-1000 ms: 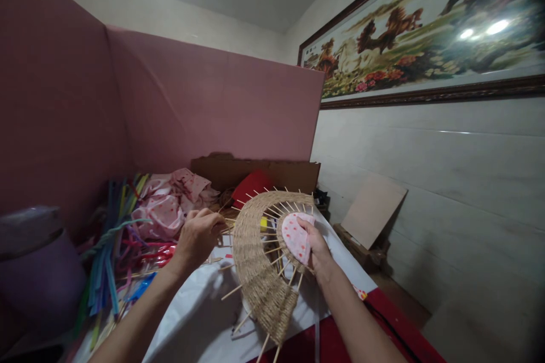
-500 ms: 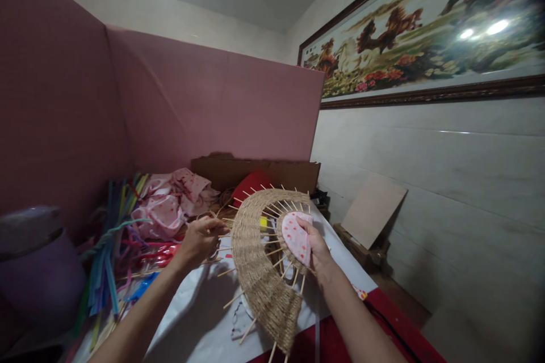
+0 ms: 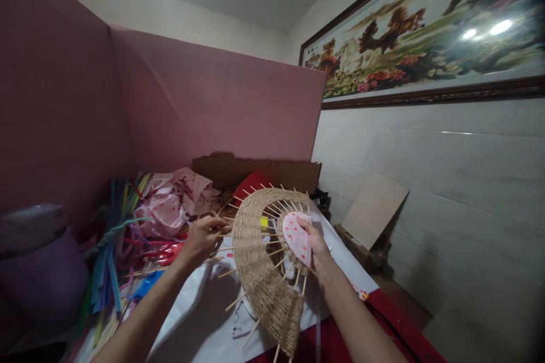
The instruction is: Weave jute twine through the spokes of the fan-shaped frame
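My right hand grips a woven fan by its half-round centre, which is covered in pink cloth with red dots. The thumb lies on top of the cloth; the other fingers are hidden underneath. A broad band of natural twine runs in an arc across thin wooden sticks, whose ends poke out past the outer edge. At the left of that edge my left hand is closed in a pinch beside the stick ends. Thin strands of twine show around its fingers, and the fingertips are hard to make out.
White sheeting covers the table over a red cloth. To the left are pink dotted fabric, colourful fuzzy strips and a lilac bin. Cardboard stands behind, and a board leans on the right wall.
The fan's lower end has shifted slightly to the right. Both hands keep nearly the same place and grip, and the whole view has moved a little.
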Available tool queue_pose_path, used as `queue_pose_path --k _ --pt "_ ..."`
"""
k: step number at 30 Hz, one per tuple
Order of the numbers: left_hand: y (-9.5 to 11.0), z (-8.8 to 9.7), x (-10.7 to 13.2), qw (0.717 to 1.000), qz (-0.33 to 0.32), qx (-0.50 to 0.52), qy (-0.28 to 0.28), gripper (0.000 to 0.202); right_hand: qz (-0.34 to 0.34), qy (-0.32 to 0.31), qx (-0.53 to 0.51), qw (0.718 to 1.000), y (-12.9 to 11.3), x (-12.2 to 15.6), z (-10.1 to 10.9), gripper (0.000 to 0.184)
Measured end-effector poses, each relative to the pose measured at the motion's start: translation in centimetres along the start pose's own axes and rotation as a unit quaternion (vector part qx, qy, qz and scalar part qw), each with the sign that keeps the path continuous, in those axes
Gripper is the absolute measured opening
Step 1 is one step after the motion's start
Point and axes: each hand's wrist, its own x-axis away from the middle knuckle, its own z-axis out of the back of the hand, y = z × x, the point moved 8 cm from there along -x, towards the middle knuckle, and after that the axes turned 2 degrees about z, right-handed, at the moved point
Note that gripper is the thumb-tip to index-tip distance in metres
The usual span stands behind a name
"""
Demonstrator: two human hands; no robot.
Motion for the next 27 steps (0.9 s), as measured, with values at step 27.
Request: queue_pose_path --k 27 --pt "4.6 1.1 0.8 0.902 -0.230 -0.364 0.032 0.016 -0.065 -0.016 0.053 0.996 1.5 -0.7 0.6 0.021"
